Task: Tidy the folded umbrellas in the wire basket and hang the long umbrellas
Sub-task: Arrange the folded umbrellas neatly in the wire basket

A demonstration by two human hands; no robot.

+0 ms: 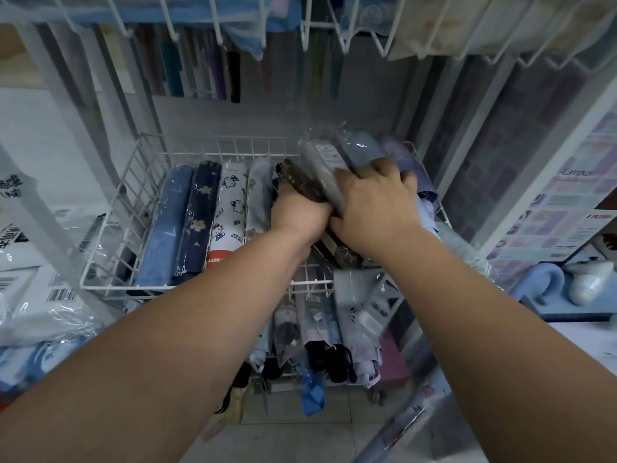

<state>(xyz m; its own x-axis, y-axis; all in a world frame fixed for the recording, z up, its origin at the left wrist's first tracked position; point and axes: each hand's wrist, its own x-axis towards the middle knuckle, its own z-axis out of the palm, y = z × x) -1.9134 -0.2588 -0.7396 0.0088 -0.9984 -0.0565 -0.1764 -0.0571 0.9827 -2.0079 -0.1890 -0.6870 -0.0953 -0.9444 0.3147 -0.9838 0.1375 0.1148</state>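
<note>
A white wire basket [110, 212] holds folded umbrellas in clear sleeves, lying side by side. From the left: a blue one [167, 225], a navy flowered one [198, 215], a white cartoon-cat one [227, 212], a pale grey one [258, 195]. My left hand [297, 217] grips a dark brown patterned umbrella [300, 180] in the middle of the basket. My right hand [374, 202] presses down on a grey umbrella [325, 168] beside it, with a light blue one [360, 147] behind. Long umbrellas [320, 332] hang below the basket's front edge.
More wire baskets [334, 31] with packaged goods hang overhead. Plastic-wrapped packs [36, 295] lie at the left. A notebook display [564, 202] stands at the right, with a curved blue umbrella handle [547, 279] below it. Tiled floor [300, 439] shows underneath.
</note>
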